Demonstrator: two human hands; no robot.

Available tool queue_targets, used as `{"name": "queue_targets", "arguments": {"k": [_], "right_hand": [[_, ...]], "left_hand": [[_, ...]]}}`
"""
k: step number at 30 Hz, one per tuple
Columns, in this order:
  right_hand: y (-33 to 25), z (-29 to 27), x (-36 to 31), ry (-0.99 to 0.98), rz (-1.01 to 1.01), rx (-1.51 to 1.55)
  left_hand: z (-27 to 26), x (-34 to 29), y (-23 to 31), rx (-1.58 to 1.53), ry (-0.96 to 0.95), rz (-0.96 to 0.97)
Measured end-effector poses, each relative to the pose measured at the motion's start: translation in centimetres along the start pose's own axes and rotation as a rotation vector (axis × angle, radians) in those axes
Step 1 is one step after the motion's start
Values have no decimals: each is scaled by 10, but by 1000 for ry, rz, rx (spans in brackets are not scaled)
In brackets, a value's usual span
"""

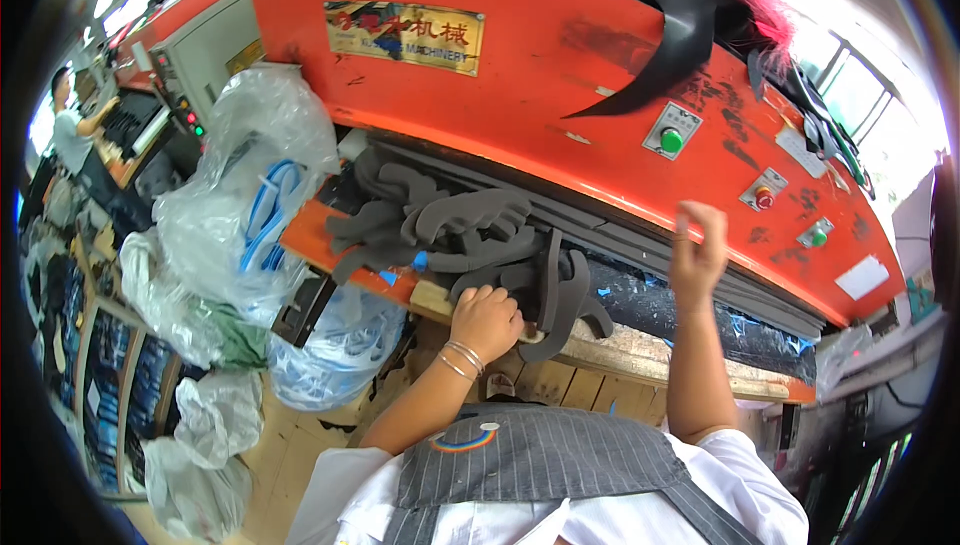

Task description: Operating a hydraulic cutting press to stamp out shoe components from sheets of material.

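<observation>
Where your left hand (487,321) lies nearer, grip unclear | grey pieces (470,213): heaped just beyond | right hand (699,257): raised, empty

Presents as a factory workshop, evidenced by red machine (540,85), push buttons (671,141), cut grey pieces (470,213), plastic bags (205,205) and, indistinct at far left, probably another workstation (128,119).
</observation>
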State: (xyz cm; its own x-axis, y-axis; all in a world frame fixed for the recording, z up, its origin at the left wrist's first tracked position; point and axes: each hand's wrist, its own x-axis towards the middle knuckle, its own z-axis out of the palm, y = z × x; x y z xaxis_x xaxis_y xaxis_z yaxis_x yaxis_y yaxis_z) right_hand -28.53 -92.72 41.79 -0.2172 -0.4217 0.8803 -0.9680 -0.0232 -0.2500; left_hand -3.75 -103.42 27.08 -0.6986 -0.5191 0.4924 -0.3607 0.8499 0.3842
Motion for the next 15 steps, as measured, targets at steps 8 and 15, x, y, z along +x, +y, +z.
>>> {"name": "queue_targets", "arguments": {"k": [8, 15], "right_hand": [[-64, 83, -30, -368, 111, 202], [-79, 168, -78, -529, 100, 149]], "left_hand": [[-29, -35, -5, -120, -298, 123], [-95, -63, -36, -463, -932, 361]]}}
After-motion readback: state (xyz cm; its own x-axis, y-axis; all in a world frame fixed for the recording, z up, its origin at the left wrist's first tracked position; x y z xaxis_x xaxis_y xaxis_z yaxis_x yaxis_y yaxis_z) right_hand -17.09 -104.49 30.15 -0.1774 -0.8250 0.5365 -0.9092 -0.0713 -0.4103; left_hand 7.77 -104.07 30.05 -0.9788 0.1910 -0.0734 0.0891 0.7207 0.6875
